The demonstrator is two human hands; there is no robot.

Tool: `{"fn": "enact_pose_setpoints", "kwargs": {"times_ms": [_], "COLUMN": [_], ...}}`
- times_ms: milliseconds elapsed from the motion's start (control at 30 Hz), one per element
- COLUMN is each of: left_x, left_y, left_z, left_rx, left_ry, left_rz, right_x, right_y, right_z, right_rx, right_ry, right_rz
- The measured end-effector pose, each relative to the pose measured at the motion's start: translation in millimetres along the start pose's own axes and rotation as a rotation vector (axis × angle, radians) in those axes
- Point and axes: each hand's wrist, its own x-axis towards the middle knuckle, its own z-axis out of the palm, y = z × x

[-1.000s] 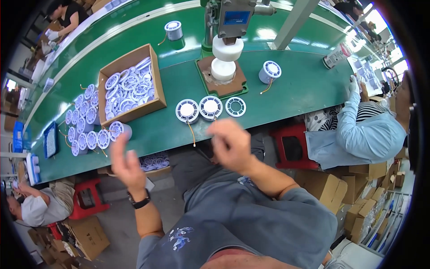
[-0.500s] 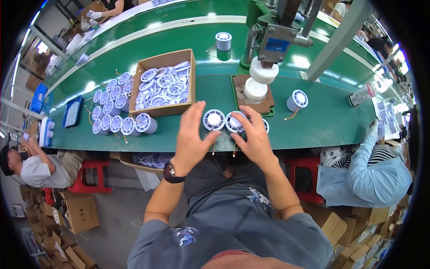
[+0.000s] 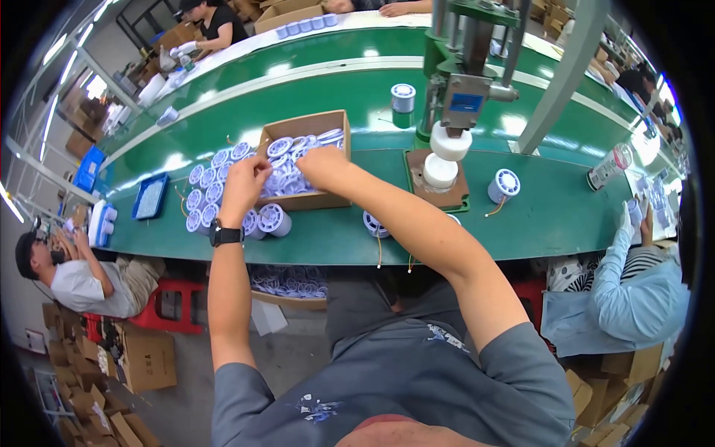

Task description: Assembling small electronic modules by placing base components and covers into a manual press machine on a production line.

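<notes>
Both hands are reaching into the cardboard box (image 3: pixel 309 200) of white spools sitting on the green table (image 3: pixel 551 223). The left hand (image 3: pixel 244 186) is hovering at the box's left edge, fingers curled down over the spools (image 3: pixel 287 160) there; it is looking closed around something, but I cannot tell whether a spool is actually in its grip. The right hand (image 3: pixel 322 165) is lying across the middle of the box, fingers bent down among the spools, and its grip is hidden from me in the same way.

As for progress, I am judging the work to be somewhere in the middle. A cluster of spools (image 3: pixel 212 197) is already standing in rows on the table just left of the box, and another lone spool (image 3: pixel 375 223) with a trailing wire is sitting near the table's front edge, by the right forearm. The box is holding plenty more, lying loose and overlapping, so a good deal seems left to handle.

Further right, a press machine (image 3: pixel 465 82) is standing over a white round part on a brown base plate (image 3: pixel 439 197), with one more spool (image 3: pixel 505 185) beside it. Other people are sitting at the table on both sides.
</notes>
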Motion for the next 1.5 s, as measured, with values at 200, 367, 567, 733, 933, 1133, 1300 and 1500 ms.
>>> {"fn": "enact_pose_setpoints", "kwargs": {"times_ms": [200,367,567,733,933,1133,1300,1500], "left_x": [-22.9,-90.7,-155.9,-143.5,-122.0,-110.1,-120.8,-133.4], "left_y": [5.3,64.9,77.7,83.9,104.9,88.4,76.1,109.2], "left_z": [-8.5,24.4,108.7,106.4,102.1,99.0,92.0,103.4], "left_rx": [-0.250,-0.193,-0.262,-0.262,-0.021,-0.206,-0.227,-0.241], "left_ry": [0.323,0.434,0.326,0.334,0.148,-0.028,-0.084,0.128], "left_rz": [-0.067,0.185,0.183,0.140,-0.008,0.135,0.193,0.027], "right_x": [0.8,-4.7,-86.1,-236.3,-340.6,-353.7,-352.4,-334.9], "right_y": [0.7,22.4,8.1,16.5,51.8,65.6,55.0,16.4], "right_z": [-11.2,-28.0,-100.5,-107.9,-52.3,-40.2,-39.7,-47.9], "right_rx": [-0.005,0.090,0.470,0.621,0.588,0.065,0.083,-0.148], "right_ry": [0.008,0.361,0.632,0.756,0.575,0.641,0.657,0.403], "right_rz": [0.054,0.252,0.201,0.580,1.003,0.884,0.840,1.005]}}
